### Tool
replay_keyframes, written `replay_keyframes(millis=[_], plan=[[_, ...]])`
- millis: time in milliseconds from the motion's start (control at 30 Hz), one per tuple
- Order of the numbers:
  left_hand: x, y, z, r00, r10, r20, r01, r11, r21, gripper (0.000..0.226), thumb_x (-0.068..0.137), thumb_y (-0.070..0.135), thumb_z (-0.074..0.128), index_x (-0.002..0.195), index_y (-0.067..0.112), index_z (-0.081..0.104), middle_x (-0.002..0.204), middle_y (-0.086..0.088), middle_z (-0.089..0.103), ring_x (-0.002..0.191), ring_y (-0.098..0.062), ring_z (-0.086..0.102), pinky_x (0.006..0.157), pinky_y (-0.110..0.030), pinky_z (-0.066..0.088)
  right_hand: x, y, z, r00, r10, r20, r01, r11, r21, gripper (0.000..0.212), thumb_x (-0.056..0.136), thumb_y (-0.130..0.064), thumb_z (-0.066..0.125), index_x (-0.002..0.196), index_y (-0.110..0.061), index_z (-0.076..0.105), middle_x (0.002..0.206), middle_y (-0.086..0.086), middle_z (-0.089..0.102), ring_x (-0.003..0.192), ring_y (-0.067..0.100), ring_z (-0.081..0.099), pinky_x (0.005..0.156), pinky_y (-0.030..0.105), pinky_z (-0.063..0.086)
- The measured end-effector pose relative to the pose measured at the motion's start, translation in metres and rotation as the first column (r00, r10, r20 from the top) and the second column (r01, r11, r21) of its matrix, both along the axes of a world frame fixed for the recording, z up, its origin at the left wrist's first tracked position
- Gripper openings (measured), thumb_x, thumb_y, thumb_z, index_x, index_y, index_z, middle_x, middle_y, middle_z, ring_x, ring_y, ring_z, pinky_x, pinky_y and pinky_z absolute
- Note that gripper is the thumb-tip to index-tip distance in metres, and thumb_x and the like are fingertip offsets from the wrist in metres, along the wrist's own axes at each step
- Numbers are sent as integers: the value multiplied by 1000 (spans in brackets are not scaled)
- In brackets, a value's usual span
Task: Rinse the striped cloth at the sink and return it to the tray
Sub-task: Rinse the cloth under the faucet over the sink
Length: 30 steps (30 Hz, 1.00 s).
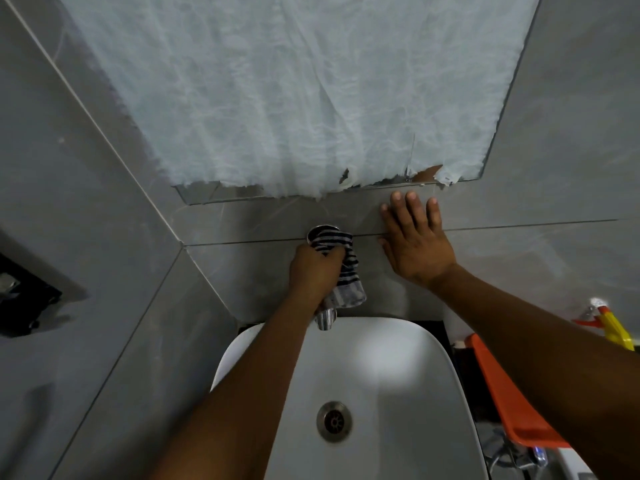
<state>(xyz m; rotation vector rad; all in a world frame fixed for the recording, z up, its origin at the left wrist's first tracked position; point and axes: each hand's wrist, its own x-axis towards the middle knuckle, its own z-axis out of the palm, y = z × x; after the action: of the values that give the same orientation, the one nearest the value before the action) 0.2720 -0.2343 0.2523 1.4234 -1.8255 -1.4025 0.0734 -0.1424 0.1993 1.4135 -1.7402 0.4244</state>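
Note:
My left hand [313, 271] is closed around the striped cloth [341, 268], a dark-and-white rag bunched over the wall tap above the sink. The cloth's lower end hangs beside the chrome spout [325, 320]. My right hand [414, 237] lies flat on the grey wall tile to the right of the cloth, fingers spread, holding nothing. The white sink [408, 375] sits below with its metal drain [334, 421] in the middle. An orange tray [509, 396] lies right of the sink, partly hidden by my right forearm. No running water shows.
A mirror covered with torn white film [294, 98] hangs above the tap. A yellow and orange spray bottle [609, 323] stands at the far right. A black fixture [20, 299] is mounted on the left wall. Metal fittings [512, 455] lie below the tray.

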Motion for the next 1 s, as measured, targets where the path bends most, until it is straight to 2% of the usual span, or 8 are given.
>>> replay_keyframes(millis=[267, 400, 500, 600, 767, 867, 933, 1000], plan=[[72, 47, -40, 958, -18, -287, 57, 990, 131, 39, 85, 11, 71, 121, 15, 59, 113, -7, 68, 94, -16, 68, 70, -26, 55, 6, 2, 1, 999, -31, 20, 30, 999, 38, 70, 94, -34, 55, 152, -5, 28, 165, 7, -19, 149, 25, -25, 118, 55, -2], [88, 74, -59, 699, 86, -710, 407, 769, 494, 30, 96, 3, 51, 125, -1, 57, 102, -18, 66, 74, -23, 68, 58, -35, 58, 8, 2, 2, 999, -47, 15, 46, 998, 44, 72, 96, -35, 53, 152, -6, 20, 162, 6, -28, 149, 26, -26, 119, 55, -4], [82, 82, -60, 664, 313, -679, 436, 576, 692, 30, 96, 22, 48, 108, 2, 67, 90, -13, 74, 71, -22, 73, 64, -31, 61, 11, 2, 2, 998, -58, 30, 56, 997, 53, 72, 97, -35, 53, 153, -5, 19, 164, 9, -23, 149, 28, -25, 119, 56, -3], [84, 78, -49, 658, 293, -694, 479, 549, 685, 38, 90, 34, 47, 111, 8, 66, 99, -10, 68, 85, -23, 65, 75, -34, 49, 19, 6, 6, 993, -85, 85, 74, 990, 122, 73, 98, -33, 52, 154, -5, 14, 165, 18, -5, 149, 32, -21, 119, 60, 0], [93, 57, -35, 613, 213, -761, 611, 482, 627, 101, 73, 85, 46, 124, -1, 57, 106, -16, 57, 98, -27, 55, 90, -37, 44, 72, 14, 25, 888, -195, 415, 95, 964, 249, 79, 90, -34, 59, 154, -10, 20, 164, 22, 4, 151, 41, 1, 120, 61, 11], [89, 53, -25, 676, 163, -718, 566, 509, 648, 93, 78, 81, 48, 126, 1, 57, 118, -16, 61, 109, -26, 58, 94, -36, 47, 115, 22, 22, 554, -174, 814, -50, 969, 242, 58, 94, -44, 56, 141, -13, 44, 153, 21, 35, 143, 36, 31, 113, 45, 34], [86, 53, -32, 747, 164, -644, 448, 592, 670, 67, 90, 59, 51, 130, 6, 64, 133, -18, 65, 120, -30, 62, 101, -43, 49, 144, 30, 20, -10, -227, 974, -216, 951, 220, 48, 94, -57, 51, 115, -15, 61, 117, 14, 65, 116, 36, 60, 90, 38, 51], [92, 55, -42, 795, 120, -594, 382, 662, 645, 49, 93, 39, 52, 125, 6, 69, 130, -20, 67, 117, -34, 65, 103, -50, 49, 162, 36, 19, -482, -274, 832, -281, 948, 150, 48, 93, -57, 55, 105, -13, 69, 104, 9, 73, 99, 32, 69, 83, 40, 58]])
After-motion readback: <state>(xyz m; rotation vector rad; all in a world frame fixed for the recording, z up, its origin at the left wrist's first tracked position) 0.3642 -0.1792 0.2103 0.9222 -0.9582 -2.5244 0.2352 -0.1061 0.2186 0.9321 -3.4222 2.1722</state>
